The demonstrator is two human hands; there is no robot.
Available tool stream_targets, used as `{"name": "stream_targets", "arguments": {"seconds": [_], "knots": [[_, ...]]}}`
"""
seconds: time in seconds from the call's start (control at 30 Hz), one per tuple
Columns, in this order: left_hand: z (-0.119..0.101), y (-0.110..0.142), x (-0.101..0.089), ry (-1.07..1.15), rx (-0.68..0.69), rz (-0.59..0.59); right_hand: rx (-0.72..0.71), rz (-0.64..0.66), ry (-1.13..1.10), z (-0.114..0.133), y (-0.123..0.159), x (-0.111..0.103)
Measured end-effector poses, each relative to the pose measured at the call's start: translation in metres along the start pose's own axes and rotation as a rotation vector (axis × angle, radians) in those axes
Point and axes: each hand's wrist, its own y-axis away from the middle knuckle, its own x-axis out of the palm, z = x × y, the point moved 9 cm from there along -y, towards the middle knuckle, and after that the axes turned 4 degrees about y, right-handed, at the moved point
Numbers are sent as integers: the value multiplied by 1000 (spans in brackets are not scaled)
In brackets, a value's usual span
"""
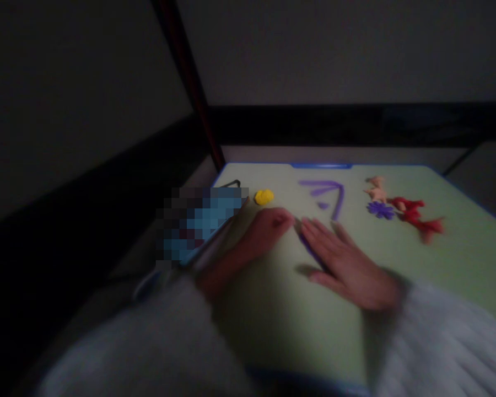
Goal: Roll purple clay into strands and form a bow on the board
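My right hand [343,264] lies flat with fingers stretched out, over a thin purple roll of modelling clay [312,252] that shows along its edge and under its palm. My left hand [268,229] is closed on the board beside it, fingers curled; whatever they may hold is hidden. Beyond my hands lie thin purple clay strips [339,201] and a small purple piece [323,205]. Left of these, past my left hand, sits a yellow clay lump [264,197].
Everything rests on a pale green, blue-edged board [397,253]. At its right are a purple flower-like piece [381,210], a peach figure [377,192] and red shaped pieces [415,215]. A pixelated, blurred-out device [209,220] stands at the left edge, near my left forearm.
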Motion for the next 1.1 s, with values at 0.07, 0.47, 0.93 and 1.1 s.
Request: {"name": "stream_targets", "arguments": {"seconds": [0.07,0.47,0.93,1.1], "knots": [[-6,2,0,-33,23,2,-15,-12,-7,-4,4,-5],[-32,16,20,-228,284,176,-151,-5,107,13,20,-9],[-24,21,29,-403,345,311,-88,37,32,12,19,2],[-21,26,35,-509,378,391,-103,30,-14,8,25,-4]]}}
